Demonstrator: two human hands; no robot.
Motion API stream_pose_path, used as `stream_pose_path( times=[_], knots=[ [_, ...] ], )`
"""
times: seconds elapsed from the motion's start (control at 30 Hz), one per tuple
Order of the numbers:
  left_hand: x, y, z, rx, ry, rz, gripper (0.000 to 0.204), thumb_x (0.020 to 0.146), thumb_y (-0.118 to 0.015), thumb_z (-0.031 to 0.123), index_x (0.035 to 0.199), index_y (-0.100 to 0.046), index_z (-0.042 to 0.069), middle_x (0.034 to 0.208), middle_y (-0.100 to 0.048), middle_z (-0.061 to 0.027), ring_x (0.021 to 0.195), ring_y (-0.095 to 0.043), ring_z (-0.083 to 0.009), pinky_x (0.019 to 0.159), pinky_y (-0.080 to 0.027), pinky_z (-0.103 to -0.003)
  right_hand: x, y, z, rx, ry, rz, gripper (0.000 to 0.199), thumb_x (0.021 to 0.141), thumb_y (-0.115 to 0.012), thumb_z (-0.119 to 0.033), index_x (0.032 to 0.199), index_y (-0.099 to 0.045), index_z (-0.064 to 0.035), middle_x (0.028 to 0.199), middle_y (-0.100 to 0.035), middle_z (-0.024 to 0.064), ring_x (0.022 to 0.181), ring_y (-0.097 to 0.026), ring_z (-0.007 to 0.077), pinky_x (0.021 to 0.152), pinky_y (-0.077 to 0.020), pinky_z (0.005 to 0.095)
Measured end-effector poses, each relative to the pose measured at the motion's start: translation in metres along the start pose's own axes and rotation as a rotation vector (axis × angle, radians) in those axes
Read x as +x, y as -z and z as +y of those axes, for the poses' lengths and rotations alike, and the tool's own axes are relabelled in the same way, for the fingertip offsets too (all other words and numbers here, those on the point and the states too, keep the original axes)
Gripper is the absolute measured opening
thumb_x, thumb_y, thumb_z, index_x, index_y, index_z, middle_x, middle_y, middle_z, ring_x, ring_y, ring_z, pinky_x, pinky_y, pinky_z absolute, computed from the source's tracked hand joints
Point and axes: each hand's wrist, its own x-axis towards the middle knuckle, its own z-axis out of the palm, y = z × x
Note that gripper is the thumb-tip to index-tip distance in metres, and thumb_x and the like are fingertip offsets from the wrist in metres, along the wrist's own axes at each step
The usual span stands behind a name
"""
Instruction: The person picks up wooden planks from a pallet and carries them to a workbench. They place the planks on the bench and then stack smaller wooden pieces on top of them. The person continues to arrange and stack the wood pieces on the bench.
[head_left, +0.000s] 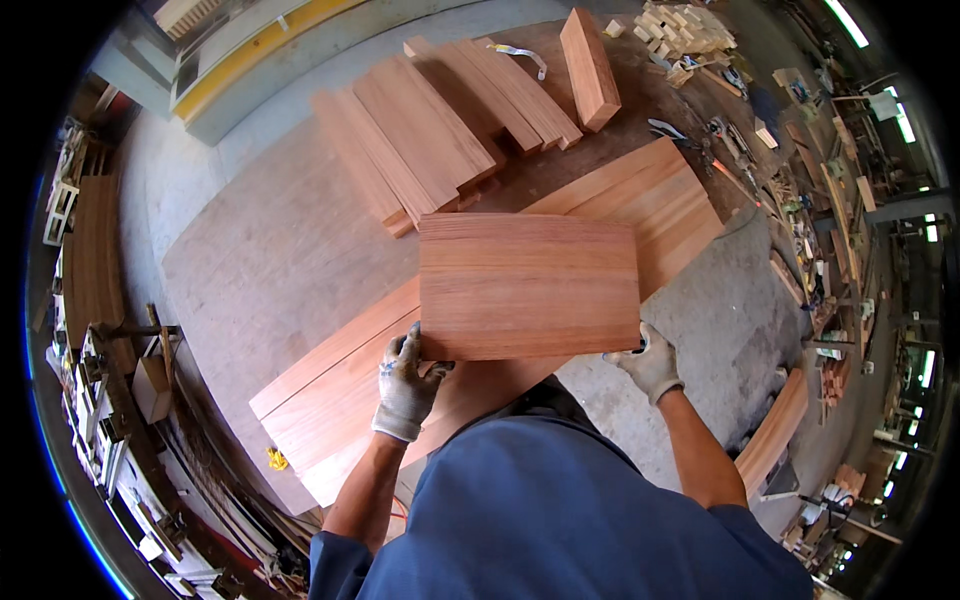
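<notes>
Between my two gloved hands is a wide reddish-brown wooden board (530, 290), its broad face toward me. My left hand (405, 385) grips its near left corner, with the fingers partly hidden at the edge. At the near right corner my right hand (648, 362) is closed on the same board, the thumb at the edge and some fingers hidden beneath. Under the held board, longer reddish planks (350, 395) lie slantwise across the worktable (250, 230), from lower left to upper right.
Several planks (420, 130) lie side by side on the table's far part. A thick block (592, 75) stands beyond them, near a tape strip (525, 58). Pliers (668, 129) and other tools lie at the far right. A beam (772, 430) stands lower right.
</notes>
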Motion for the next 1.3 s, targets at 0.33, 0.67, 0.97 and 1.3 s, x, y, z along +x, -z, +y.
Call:
stream_pose_path(
  times=[0.33,0.67,0.97,1.3],
  knots=[
    [-0.002,-0.003,-0.002,0.026,-0.03,0.04,0.075,0.071,-0.091,0.018,0.138,-0.059,0.003,0.11,-0.065,-0.0172,0.095,-0.064,-0.0361,0.08,-0.055,-0.045,0.001,-0.001,0.011,0.119,0.028,-0.041,0.057,0.072,-0.089,-0.016,0.123,-0.066,-0.0028,0.108,-0.075,0.0098,0.099,-0.07,0.0194,0.09,-0.0558,0.0335],
    [-0.003,-0.005,-0.009,0.049,-0.057,0.051,0.076,0.071,-0.091,0.019,0.138,-0.058,0.002,0.11,-0.064,-0.0189,0.095,-0.064,-0.0377,0.079,-0.055,-0.046,0.001,-0.008,0.022,0.411,0.034,-0.069,0.058,0.081,-0.087,-0.018,0.129,-0.061,0.002,0.115,-0.071,0.0093,0.105,-0.066,0.0159,0.093,-0.0547,0.0322],
    [-0.002,-0.002,-0.008,-0.002,-0.024,0.012,0.076,0.071,-0.09,0.018,0.137,-0.058,0.001,0.109,-0.064,-0.0181,0.094,-0.064,-0.0373,0.078,-0.054,-0.045,-0.002,-0.003,0.015,0.438,0.012,-0.105,0.055,0.081,-0.086,-0.018,0.127,-0.063,0.0014,0.114,-0.072,0.0084,0.103,-0.066,0.0155,0.094,-0.0536,0.0318],
    [-0.01,-0.013,-0.02,0.068,-0.065,-0.041,0.078,0.07,-0.091,0.023,0.137,-0.058,-0.001,0.108,-0.064,-0.018,0.092,-0.065,-0.0378,0.076,-0.055,-0.046,0.011,0.0,0.0,0.431,0.061,-0.094,0.047,0.085,-0.082,-0.013,0.127,-0.065,0.0009,0.115,-0.072,0.0075,0.104,-0.065,0.0145,0.094,-0.0531,0.032]
  ],
)
